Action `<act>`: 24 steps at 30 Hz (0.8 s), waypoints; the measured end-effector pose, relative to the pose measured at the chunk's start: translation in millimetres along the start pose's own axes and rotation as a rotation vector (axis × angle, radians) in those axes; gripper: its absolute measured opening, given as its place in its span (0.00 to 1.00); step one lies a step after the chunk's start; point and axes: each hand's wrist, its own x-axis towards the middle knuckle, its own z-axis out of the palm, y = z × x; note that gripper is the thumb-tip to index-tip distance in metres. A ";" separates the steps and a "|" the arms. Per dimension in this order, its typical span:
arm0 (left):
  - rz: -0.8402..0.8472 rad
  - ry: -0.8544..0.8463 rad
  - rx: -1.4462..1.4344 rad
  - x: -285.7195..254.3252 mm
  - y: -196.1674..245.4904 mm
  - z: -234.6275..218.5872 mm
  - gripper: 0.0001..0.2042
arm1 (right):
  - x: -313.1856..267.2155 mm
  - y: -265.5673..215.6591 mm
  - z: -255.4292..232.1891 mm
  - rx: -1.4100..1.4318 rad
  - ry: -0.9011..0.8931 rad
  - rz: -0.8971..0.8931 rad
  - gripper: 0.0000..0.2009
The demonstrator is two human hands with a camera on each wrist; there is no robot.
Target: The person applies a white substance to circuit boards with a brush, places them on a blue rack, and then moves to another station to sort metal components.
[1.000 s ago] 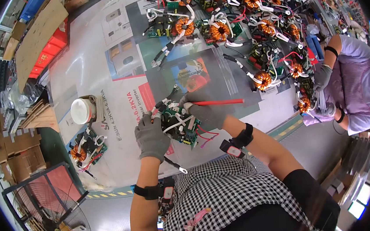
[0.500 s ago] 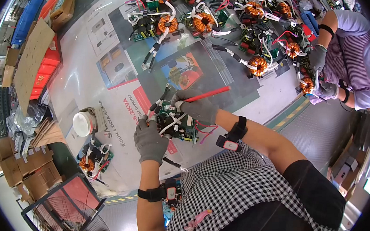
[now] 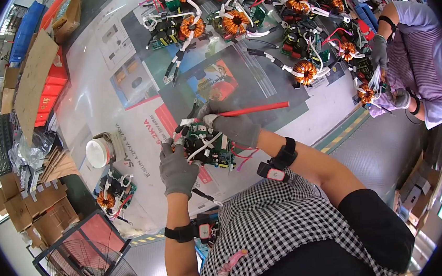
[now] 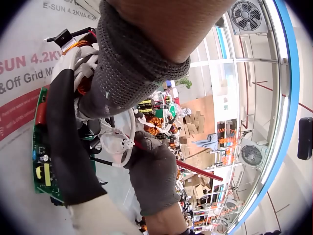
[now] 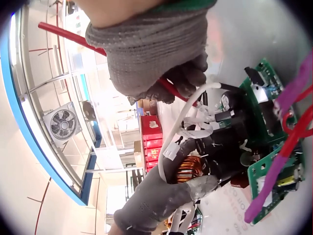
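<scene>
Your right hand (image 3: 233,126): grip clamped on a red rod (image 3: 255,109), tip at the circuit board (image 3: 213,152). Your left hand (image 3: 177,168): grip curled round the board's near-left edge, board lifted just above the tabletop (image 3: 96,96). Wiring looks part-dressed (white leads still loose). Left of the board: white tape roll (image 3: 97,152), spare board (image 3: 111,190). Beyond it: copper-coil boards (image 3: 234,22), another worker (image 3: 417,63), nothing obstructing.
</scene>
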 end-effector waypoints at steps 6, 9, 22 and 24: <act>0.083 -0.110 -0.229 26.8 -44.8 -2.6 0.37 | -0.5 -26.6 -3.4 -0.093 -0.024 0.019 0.07; 0.117 -0.204 -0.353 39.5 -63.3 -7.3 0.39 | -3.3 -29.2 -15.6 -0.370 -0.150 0.008 0.08; 0.102 -0.099 -0.197 28.0 -45.2 -2.9 0.39 | 12.8 -9.3 5.1 -0.611 -0.087 -0.151 0.06; 0.075 -0.106 -0.208 26.0 -38.6 -8.6 0.37 | 11.1 -23.0 4.5 -0.513 -0.098 -0.127 0.07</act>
